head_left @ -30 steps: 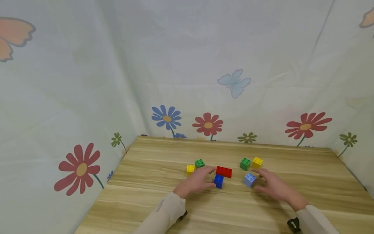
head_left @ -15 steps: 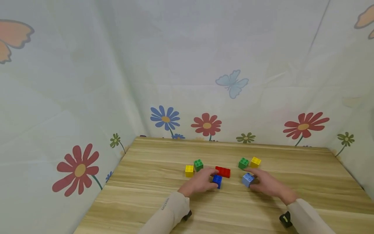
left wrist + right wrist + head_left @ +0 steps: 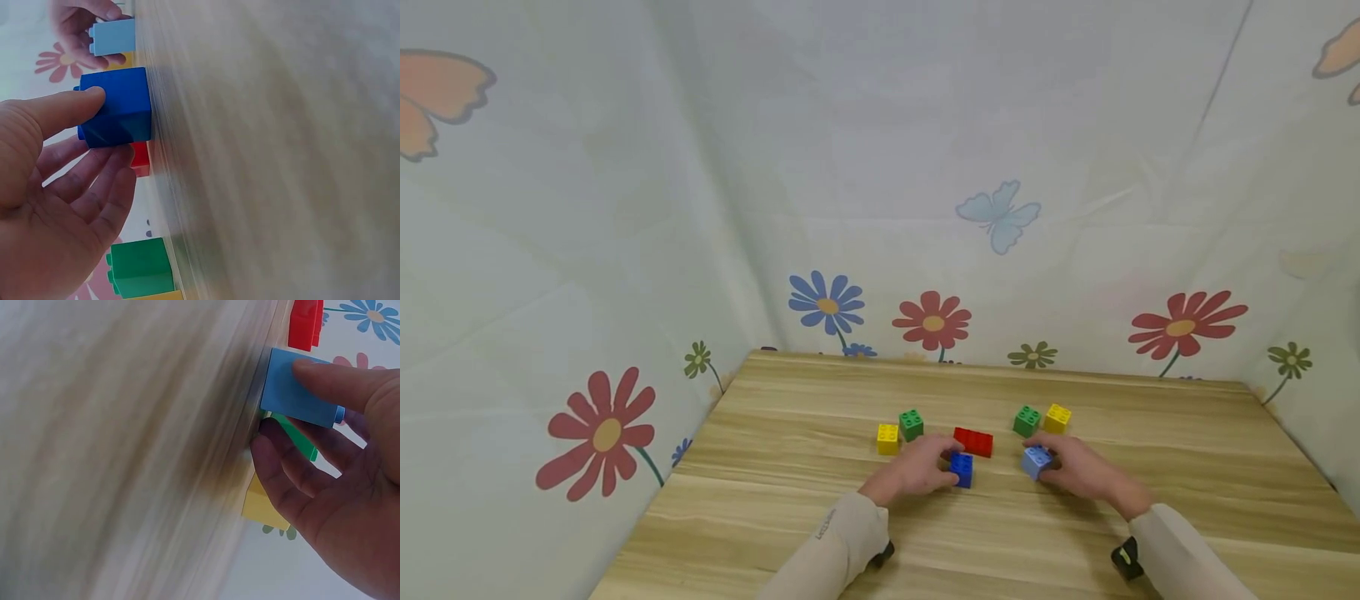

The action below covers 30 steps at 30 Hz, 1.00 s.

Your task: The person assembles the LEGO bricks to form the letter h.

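Observation:
The left hand (image 3: 917, 467) pinches a dark blue brick (image 3: 961, 471) between thumb and fingers. In the left wrist view the thumb lies on the near side of that blue brick (image 3: 117, 109), with fingers behind it. The right hand (image 3: 1084, 468) pinches a light blue brick (image 3: 1036, 462); in the right wrist view its thumb presses the face of the light blue brick (image 3: 294, 390) and fingertips reach behind. Both bricks are at table level, studs up. A red brick (image 3: 973, 442) lies flat between the hands, just behind the dark blue one.
On the wooden table (image 3: 820, 383), a yellow brick (image 3: 887, 439) and a green brick (image 3: 912, 425) stand behind the left hand. Another green brick (image 3: 1027, 421) and yellow brick (image 3: 1057, 418) stand behind the right hand. A flowered cloth (image 3: 880, 167) hangs behind the table.
The right hand has moved left and closed its fingers on the light blue brick. The left hand has closed on the dark blue brick, which has shifted slightly toward the person, away from the red one.

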Motion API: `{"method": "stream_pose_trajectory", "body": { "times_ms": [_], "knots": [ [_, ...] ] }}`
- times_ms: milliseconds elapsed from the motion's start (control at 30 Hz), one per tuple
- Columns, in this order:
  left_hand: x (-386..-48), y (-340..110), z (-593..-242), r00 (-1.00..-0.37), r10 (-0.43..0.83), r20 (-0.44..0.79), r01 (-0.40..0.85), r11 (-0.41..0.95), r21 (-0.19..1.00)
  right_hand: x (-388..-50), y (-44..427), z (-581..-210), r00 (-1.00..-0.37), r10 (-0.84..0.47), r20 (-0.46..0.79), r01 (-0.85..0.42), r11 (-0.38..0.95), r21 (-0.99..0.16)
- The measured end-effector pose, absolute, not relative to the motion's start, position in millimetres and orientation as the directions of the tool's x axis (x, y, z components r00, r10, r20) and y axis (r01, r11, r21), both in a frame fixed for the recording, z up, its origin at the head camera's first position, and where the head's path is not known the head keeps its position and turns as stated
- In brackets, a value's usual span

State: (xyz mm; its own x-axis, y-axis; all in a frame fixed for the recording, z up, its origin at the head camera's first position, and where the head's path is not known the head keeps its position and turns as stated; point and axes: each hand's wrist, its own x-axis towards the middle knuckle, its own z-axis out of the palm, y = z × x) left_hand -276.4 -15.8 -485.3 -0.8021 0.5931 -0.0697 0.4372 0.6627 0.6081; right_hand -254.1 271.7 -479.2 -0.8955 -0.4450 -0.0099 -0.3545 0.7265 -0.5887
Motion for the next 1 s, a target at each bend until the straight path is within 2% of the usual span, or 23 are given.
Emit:
{"method": "stream_pose_trajectory", "body": {
  "times_ms": [433, 733, 1000],
  "knots": [
    [-276.1, -18.7, -490.3, -0.796, 0.600, -0.076, 0.424, 0.643, 0.637, -252.5, 267.2, -481.1, -0.876, -0.481, 0.027, -0.397, 0.690, -0.605],
    [-276.8, -19.6, -492.9, -0.794, 0.602, -0.088, 0.407, 0.633, 0.659, -245.3, 242.8, -468.7, -0.926, -0.379, 0.009, -0.308, 0.740, -0.598],
    [-279.1, -20.8, -495.8, -0.794, 0.599, -0.098, 0.389, 0.626, 0.676, -243.5, 222.3, -462.0, -0.905, -0.420, 0.063, -0.361, 0.682, -0.636]
  ]
}}
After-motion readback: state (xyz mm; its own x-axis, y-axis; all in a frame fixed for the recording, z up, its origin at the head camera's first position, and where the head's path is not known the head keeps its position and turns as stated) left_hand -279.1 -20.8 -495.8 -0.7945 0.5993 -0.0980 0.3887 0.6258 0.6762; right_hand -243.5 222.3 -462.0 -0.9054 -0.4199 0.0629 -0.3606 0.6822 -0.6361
